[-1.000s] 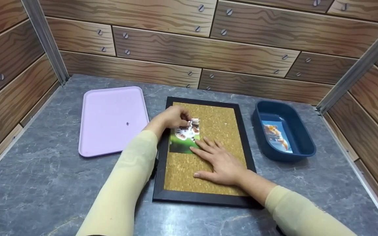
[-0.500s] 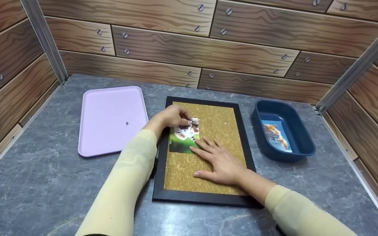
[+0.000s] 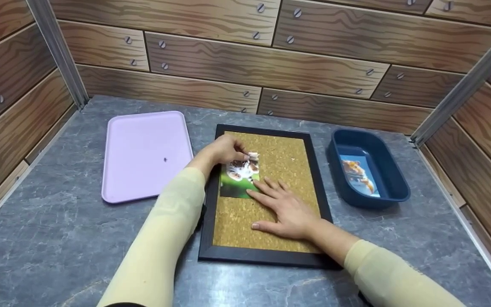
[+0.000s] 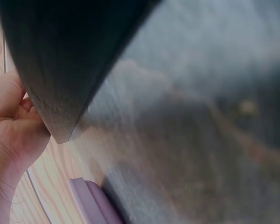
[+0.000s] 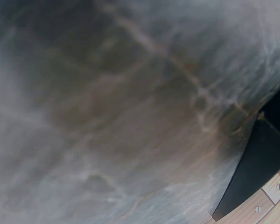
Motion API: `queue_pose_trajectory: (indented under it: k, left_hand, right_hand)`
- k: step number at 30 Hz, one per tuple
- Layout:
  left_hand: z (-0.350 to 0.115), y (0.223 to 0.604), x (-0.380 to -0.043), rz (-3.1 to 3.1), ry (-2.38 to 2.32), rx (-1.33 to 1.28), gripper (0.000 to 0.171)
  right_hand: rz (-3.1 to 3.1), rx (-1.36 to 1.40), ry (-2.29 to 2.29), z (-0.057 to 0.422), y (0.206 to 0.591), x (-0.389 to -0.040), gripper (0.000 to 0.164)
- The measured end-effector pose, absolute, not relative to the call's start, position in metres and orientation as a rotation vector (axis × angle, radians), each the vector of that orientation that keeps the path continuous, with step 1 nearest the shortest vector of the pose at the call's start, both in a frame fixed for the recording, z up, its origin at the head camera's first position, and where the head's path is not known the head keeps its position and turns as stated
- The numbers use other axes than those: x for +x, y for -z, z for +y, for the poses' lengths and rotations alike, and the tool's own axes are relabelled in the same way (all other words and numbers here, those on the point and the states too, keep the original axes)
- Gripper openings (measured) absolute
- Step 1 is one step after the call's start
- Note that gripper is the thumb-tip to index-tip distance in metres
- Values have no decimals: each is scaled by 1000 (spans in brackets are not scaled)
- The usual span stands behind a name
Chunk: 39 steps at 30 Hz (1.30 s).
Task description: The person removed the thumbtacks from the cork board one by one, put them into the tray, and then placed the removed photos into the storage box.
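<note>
While bracing the corkboard (image 3: 286, 157) with the right hand (image 3: 286, 211) spread flat, fingertips just touching the photo (image 3: 239, 181) on the cork's left side, best keep pressure even. With the left hand (image 3: 227, 150) curled at the photo's top, apparently pinching; too hidden to tell on what. Press straight down, probably; avoid dragging or creasing.

A black-framed cork board (image 3: 284, 160) lies flat, slightly slanted, just below the centre of the head view. On its left half lies an upright rectangular animal photo (image 3: 239, 179), white and brown above green. The left hand (image 3: 226, 149) covers its upper-left part, thumb and fingers bent together; what they grip is hidden. The right hand (image 3: 286, 211) rests spread on the cork, fingertips at the photo's lower-right edge.
</note>
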<state>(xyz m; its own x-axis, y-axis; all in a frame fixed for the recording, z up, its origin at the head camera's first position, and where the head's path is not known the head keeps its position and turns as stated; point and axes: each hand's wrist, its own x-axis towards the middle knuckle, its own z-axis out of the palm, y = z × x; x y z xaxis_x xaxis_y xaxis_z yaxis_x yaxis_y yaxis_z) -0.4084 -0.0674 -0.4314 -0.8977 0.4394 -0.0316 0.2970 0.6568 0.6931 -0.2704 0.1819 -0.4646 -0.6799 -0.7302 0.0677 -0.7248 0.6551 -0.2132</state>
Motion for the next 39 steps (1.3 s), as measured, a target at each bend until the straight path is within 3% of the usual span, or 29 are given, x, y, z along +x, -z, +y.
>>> queue_pose_trajectory:
  k: [22, 39]
  left_hand:
    - [-72, 438, -416, 2622, -1139, 676, 9]
    - [-69, 434, -413, 2651, -1036, 645, 19]
  right_hand:
    - [2850, -1251, 341, 182, 465, -270, 86]
    - [2844, -1238, 355, 181, 465, -269, 87]
